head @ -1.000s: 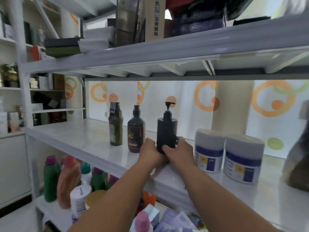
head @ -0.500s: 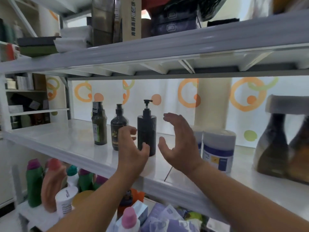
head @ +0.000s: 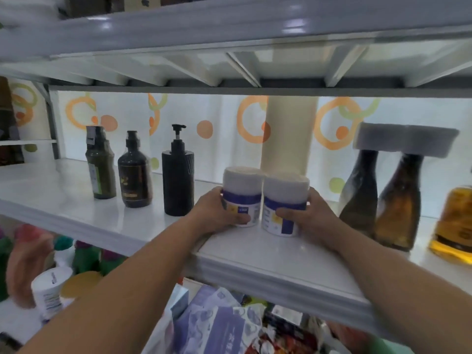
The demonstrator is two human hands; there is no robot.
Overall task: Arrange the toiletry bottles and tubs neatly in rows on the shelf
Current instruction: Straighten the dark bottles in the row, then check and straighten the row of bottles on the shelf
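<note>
Left hand (head: 217,214) grasps one white, purple-banded tub (head: 242,185), right hand (head: 315,218) the other tub (head: 284,192), mid-frame. A glossy white shelf (head: 255,251) bears them, orange-ringed wall (head: 224,149) behind.

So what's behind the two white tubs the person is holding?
A cream column stands behind the white tubs, with a wall panel of orange rings beyond it. The tubs cover the column's foot, so where it meets the shelf cannot be seen.

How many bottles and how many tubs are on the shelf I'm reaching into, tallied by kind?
Bottles: 6, the last cut off at the right edge
Tubs: 2, left tub and right tub
Total: 8
</note>
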